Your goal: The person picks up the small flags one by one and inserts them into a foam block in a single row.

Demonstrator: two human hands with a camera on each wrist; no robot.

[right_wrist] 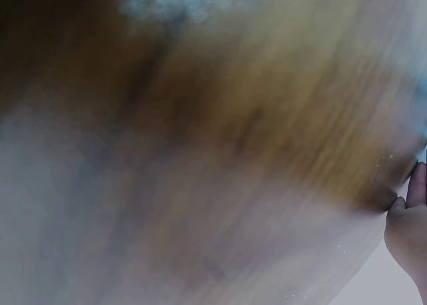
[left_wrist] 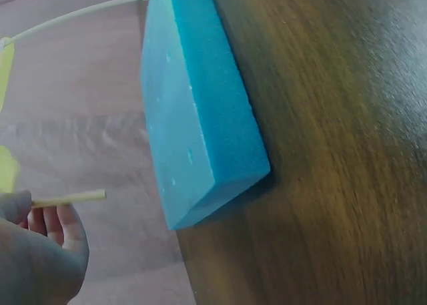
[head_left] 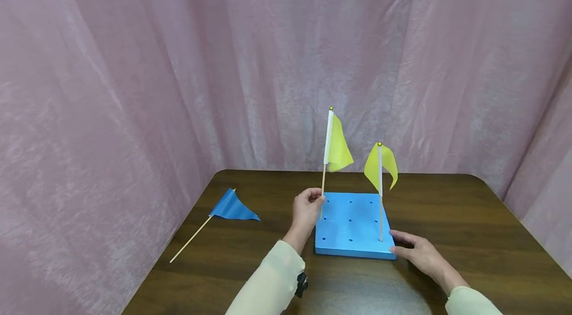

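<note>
My left hand [head_left: 307,213] pinches the wooden stick of a yellow flag [head_left: 338,148], which stands nearly upright. In the left wrist view the stick's lower end [left_wrist: 83,196] sticks out below the fingers, apart from the blue board [left_wrist: 233,121]. A second yellow flag [head_left: 372,171] is planted in the front right hole of the blue pegboard [head_left: 337,230]. My right hand [head_left: 422,254] touches that board's right side near the front corner, fingers and thumb stretched out. Only part of the right hand [right_wrist: 408,231] shows at the right wrist view's edge.
A blue pennant [head_left: 233,206] on a wooden stick lies on the brown table [head_left: 250,250], left of the board. Several small holes run in rows across the board. Pink curtains [head_left: 277,66] hang behind and beside the table.
</note>
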